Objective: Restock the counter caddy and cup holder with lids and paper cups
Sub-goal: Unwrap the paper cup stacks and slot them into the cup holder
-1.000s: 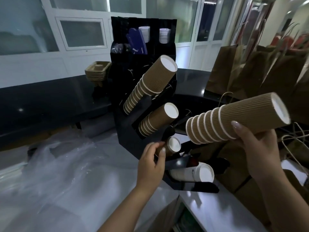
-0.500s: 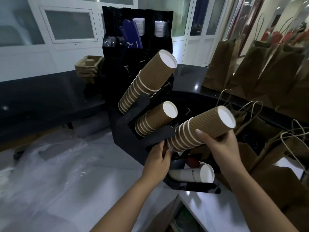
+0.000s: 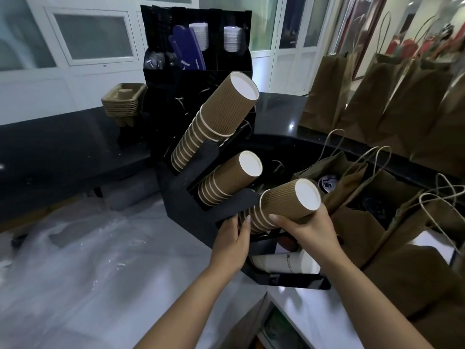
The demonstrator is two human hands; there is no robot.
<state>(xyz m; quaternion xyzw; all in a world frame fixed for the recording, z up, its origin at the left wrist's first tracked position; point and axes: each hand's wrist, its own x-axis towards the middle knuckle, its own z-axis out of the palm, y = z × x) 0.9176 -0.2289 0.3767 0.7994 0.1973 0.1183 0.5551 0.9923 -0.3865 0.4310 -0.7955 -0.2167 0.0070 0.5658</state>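
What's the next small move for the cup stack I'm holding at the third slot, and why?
Probably keep pushing the cup stack down and left into the cup holder. The right hand grips its outer end, most of it sticks out of the third slot, and the left hand holds it near the slot mouth, so it looks only partly seated.

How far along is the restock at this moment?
Done: the top stack and second stack sit in the cup holder. In hand: right hand seats the third stack; left hand steadies it. Left: caddy lids unclear.
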